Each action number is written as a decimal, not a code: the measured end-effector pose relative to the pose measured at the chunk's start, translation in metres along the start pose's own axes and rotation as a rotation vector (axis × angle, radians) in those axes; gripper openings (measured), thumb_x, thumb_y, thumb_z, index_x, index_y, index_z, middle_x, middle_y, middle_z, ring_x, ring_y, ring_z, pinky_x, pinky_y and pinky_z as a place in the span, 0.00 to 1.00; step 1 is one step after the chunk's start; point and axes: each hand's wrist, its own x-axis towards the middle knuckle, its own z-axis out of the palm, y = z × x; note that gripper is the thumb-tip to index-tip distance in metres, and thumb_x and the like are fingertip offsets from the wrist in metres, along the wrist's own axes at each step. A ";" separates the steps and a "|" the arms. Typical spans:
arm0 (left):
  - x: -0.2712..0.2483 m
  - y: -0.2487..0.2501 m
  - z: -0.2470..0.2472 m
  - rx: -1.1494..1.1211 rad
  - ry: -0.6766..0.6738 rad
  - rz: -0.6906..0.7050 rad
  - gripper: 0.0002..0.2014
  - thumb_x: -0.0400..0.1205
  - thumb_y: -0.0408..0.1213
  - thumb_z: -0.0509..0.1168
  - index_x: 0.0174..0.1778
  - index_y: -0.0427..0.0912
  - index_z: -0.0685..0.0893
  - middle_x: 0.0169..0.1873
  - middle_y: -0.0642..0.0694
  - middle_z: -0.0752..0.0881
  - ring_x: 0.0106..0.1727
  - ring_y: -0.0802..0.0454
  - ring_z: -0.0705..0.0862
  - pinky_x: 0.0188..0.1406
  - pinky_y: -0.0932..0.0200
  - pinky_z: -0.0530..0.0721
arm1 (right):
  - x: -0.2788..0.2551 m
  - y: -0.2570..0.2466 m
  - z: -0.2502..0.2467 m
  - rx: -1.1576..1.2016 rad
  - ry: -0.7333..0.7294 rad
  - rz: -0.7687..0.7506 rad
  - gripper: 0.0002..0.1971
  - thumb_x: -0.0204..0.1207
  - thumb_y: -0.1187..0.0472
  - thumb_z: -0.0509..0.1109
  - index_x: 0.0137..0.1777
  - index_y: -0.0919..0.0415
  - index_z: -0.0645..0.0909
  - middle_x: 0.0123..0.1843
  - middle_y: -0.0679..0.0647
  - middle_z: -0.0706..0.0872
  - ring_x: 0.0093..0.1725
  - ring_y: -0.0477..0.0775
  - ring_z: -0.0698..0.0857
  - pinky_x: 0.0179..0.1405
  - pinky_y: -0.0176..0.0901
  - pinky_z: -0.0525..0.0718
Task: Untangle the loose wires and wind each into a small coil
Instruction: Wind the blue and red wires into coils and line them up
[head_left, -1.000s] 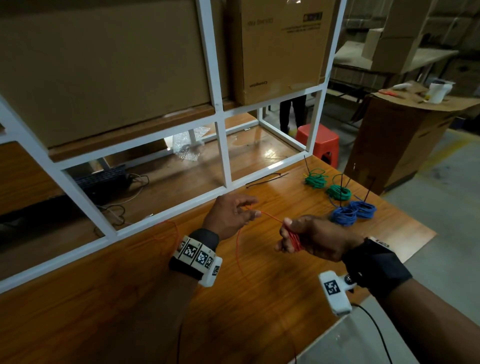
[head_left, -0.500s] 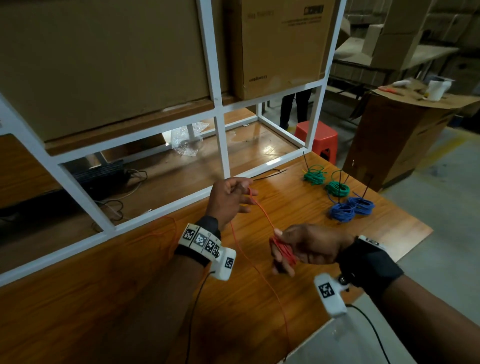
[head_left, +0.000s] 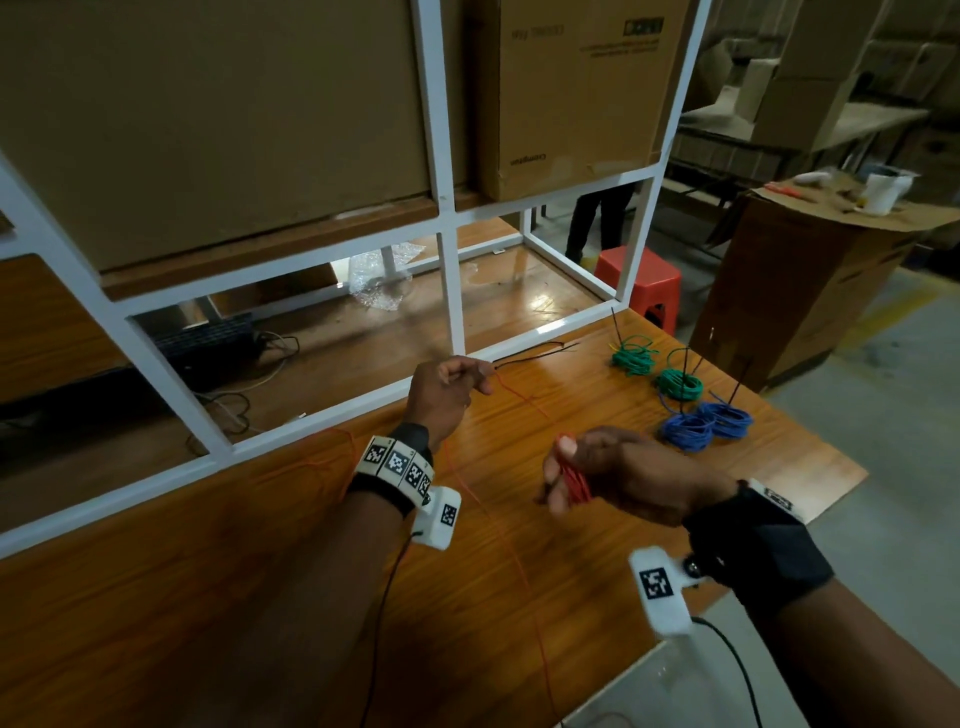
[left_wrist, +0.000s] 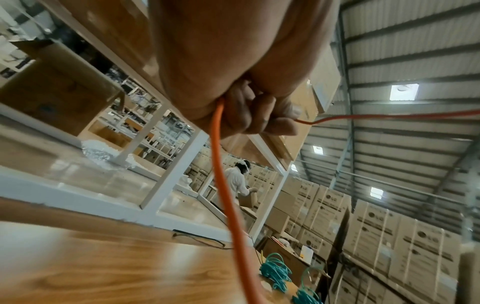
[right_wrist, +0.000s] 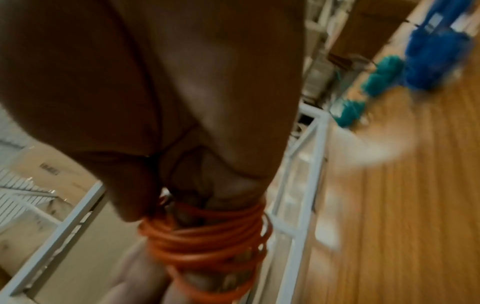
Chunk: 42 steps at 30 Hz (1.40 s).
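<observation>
1. Nearest the camera, the right hand (head_left: 613, 470) is raised over the table (head_left: 260, 597), its fingers (right_wrist: 145, 273) reaching out with turns of the red wire (head_left: 574, 480) wound round them as a small coil; the thumb lies against the turns. The right wrist view is blurred but shows the loops stacked round the fingers.
2. A loose length of the red wire trails down from the hands across the table toward its near edge.
3. Further out and to the left, the left hand (head_left: 447, 395) is lifted above the table near the white frame (head_left: 452, 291). Its fingers are curled and pinch the red wire, which runs through the fist: one strand drops from the palm, another leaves the fingertips toward the right hand.
4. A taut stretch of red wire spans the gap between the two hands, which are apart.
5. A thin black wire (head_left: 535, 354) lies on the table just beyond the left hand, beside the frame's bottom rail.
6. At the far right of the table sit four finished coils: two blue coils (head_left: 706, 423) touching each other, nearer, and two green coils (head_left: 657, 371) behind them. Dark wire ends stick up from them.
7. Beyond the table stand a red stool (head_left: 641, 280) and cardboard boxes (head_left: 571, 88) on the frame's shelf.
</observation>
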 end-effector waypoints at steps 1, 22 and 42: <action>0.002 0.000 -0.001 -0.014 0.015 -0.006 0.06 0.84 0.35 0.70 0.44 0.44 0.93 0.36 0.41 0.92 0.36 0.43 0.78 0.26 0.59 0.72 | 0.001 -0.004 -0.002 -0.065 0.072 -0.008 0.21 0.87 0.48 0.62 0.56 0.67 0.84 0.51 0.68 0.92 0.61 0.71 0.85 0.68 0.64 0.77; -0.056 -0.005 0.054 0.001 -0.397 0.008 0.13 0.86 0.37 0.68 0.63 0.36 0.88 0.34 0.38 0.87 0.25 0.60 0.77 0.25 0.66 0.75 | 0.048 -0.030 -0.034 -0.248 0.633 -0.546 0.19 0.93 0.50 0.55 0.62 0.57 0.85 0.63 0.58 0.91 0.65 0.61 0.87 0.68 0.57 0.83; -0.042 0.039 0.005 0.014 -0.370 0.186 0.09 0.79 0.29 0.75 0.53 0.28 0.90 0.40 0.46 0.92 0.37 0.61 0.87 0.30 0.70 0.78 | 0.010 -0.015 -0.018 0.017 -0.520 -0.004 0.14 0.87 0.56 0.69 0.58 0.70 0.83 0.50 0.62 0.92 0.61 0.61 0.89 0.70 0.56 0.81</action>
